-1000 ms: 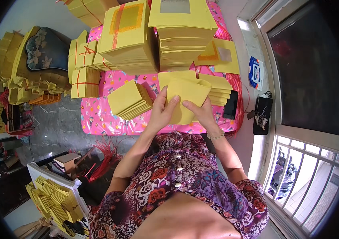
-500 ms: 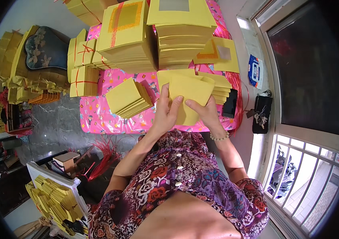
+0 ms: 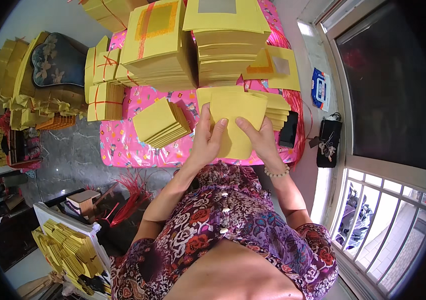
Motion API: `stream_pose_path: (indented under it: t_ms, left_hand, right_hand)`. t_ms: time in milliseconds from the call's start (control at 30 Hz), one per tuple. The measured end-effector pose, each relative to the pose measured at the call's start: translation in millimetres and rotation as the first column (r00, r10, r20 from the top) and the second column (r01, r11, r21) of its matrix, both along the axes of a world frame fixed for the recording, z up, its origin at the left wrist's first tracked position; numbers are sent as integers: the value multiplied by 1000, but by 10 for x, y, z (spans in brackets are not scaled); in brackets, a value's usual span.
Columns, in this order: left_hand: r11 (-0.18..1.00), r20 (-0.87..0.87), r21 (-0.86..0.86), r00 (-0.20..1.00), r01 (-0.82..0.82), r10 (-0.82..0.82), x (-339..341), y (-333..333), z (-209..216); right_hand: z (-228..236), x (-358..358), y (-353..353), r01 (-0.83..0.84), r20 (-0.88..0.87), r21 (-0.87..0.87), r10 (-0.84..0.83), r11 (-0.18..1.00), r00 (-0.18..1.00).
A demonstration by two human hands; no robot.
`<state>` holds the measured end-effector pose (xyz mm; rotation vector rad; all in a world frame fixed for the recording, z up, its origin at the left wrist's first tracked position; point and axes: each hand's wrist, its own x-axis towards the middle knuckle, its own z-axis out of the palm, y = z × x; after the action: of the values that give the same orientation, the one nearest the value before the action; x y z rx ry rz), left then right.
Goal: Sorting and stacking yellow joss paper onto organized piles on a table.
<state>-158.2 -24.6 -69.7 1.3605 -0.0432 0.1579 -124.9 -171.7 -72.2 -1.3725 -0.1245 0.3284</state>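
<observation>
Between my two hands are yellow paper sheets (image 3: 237,112), held up in front of me over the table's near edge. My left hand (image 3: 207,139) grips their left side, thumb on the front face and fingers behind. On the right side my right hand (image 3: 263,142) holds them the same way. How many sheets are in my grip I cannot tell. To the left lies a fanned pile of folded yellow paper (image 3: 158,122). Another fanned pile (image 3: 277,109) sits just beyond my right hand, partly hidden by it. More yellow paper (image 3: 204,95) shows behind the held sheets.
A pink patterned cover (image 3: 123,145) lies over the table. Tall yellow paper stacks (image 3: 228,50) and red-tied bundles (image 3: 107,102) stand toward the back. A black phone (image 3: 288,129) and red plastic strands (image 3: 303,115) lie at right. A barred window (image 3: 388,220) is at far right.
The held sheets have straightened, with their top edges now lying flatter and closer together. My right thumb has shifted up slightly on the paper, and both hands still hold it.
</observation>
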Motion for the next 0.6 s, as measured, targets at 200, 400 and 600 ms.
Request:
stream_pose_path:
  t_ms: [200, 400, 600]
  left_hand:
    - [999, -19, -23, 999, -49, 49, 13, 10, -150]
    - [993, -83, -103, 995, -63, 54, -21, 27, -240]
    - [997, -82, -44, 995, -57, 53, -1, 66, -288]
  right_hand:
    - [-21, 94, -10, 55, -4, 78, -55, 995, 998]
    - [-70, 144, -5, 43, 2, -71, -43, 997, 999]
    - [-143, 249, -81, 89, 19, -119, -87, 989, 996]
